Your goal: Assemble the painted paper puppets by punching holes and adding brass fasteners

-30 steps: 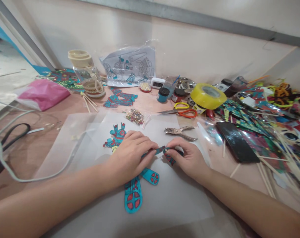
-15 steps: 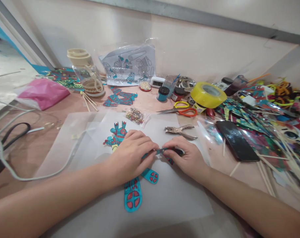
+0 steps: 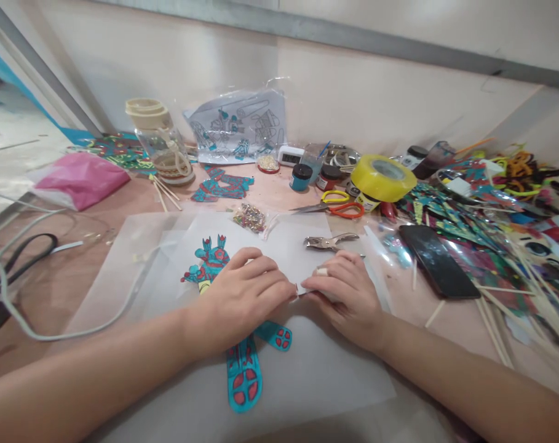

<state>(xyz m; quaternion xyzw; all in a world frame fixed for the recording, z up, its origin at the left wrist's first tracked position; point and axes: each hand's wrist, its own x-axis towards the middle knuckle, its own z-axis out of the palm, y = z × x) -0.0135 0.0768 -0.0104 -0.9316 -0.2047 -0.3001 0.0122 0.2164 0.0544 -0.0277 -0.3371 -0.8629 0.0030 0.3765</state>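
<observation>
Head view: the right hand [image 3: 348, 295] has just rolled over so its knuckles face up, and the patterned piece that showed under it is tucked out of sight, so the join between the fingers is way harder to read now. Right fingers look closed on a thin strip [image 3: 303, 292]; the left hand [image 3: 246, 295] meets its other end, but can't tell if it's really pinching. All that's mid-sheet, above the white sheet [image 3: 325, 363], with the teal-and-red figure [image 3: 245, 378] partly under the left hand, one rounded end poking toward the sheet's near edge. Hole punch [image 3: 328, 242] sits just beyond the right hand, baggie of fasteners [image 3: 250, 218] by the sheet's far edge, scissors [image 3: 346, 210] further toward the bench's [image 3: 90, 246] back edge, phone [image 3: 438, 261] off to the right.
</observation>
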